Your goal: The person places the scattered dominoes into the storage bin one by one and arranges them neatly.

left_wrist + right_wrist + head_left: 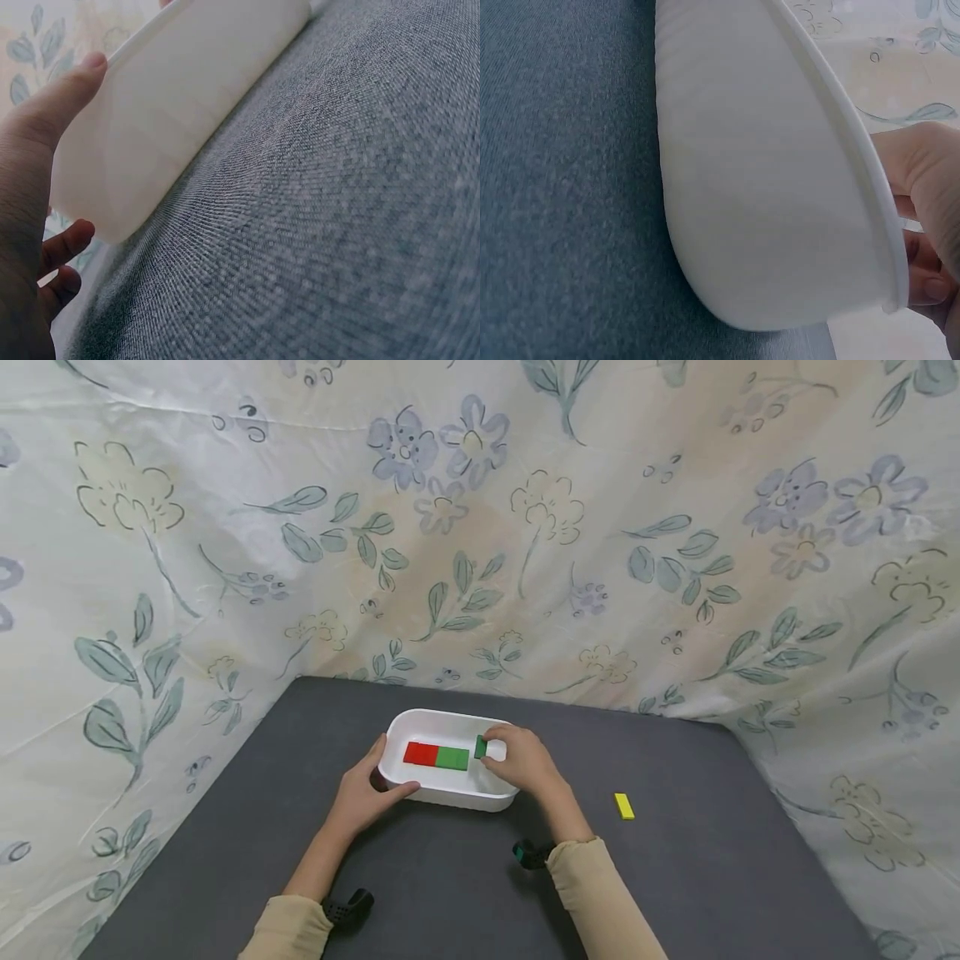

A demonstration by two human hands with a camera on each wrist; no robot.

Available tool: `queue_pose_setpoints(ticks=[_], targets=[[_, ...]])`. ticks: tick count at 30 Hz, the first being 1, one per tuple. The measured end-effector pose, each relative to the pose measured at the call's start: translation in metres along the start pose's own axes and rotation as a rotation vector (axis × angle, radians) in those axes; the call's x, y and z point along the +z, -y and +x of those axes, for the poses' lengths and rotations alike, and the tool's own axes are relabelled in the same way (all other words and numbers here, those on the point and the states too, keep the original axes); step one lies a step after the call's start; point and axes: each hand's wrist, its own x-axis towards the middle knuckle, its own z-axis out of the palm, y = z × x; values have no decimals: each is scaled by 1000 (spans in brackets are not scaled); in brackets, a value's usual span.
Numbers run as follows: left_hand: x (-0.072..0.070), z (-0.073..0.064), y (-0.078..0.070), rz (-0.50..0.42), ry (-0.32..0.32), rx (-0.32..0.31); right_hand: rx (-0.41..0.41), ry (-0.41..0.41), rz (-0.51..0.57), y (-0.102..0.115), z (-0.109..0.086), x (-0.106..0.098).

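Note:
A white plastic tub [453, 797] stands on the dark tabletop, its outer wall filling much of both wrist views. My left hand [362, 797] grips its left end, thumb along the front rim and fingers at the side. Flat on the tub's floor lie red blocks [421, 753] and green blocks [453, 758], side by side in one row. At the right end, my right hand [525, 760] reaches over the rim and pinches a green block [480, 747] between thumb and fingers. In the right wrist view the tub wall [765, 172] hides that block.
A yellow block [625, 806] lies on the table to the right of the tub. The dark grey cloth [442, 877] covers the tabletop, and a floral curtain [465, 568] hangs behind and at both sides. Each wrist wears a black camera band [348, 908].

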Motion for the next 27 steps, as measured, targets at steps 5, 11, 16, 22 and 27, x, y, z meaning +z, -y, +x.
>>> queue_pose_setpoints(ticks=[5,11,16,22,27], targets=[[0,-1,0,2,-6,7,-4,76,-67,5,9,6],[1,-3,-1,0,-7,6,8,144,-150,9,16,11],[2,-4,-2,-9,-13,7,38,166,-219,10,16,14],[3,-2,0,-14,-16,14,61,172,-266,10,16,15],[3,-2,1,-12,-13,17,57,173,-277,7,16,19]])
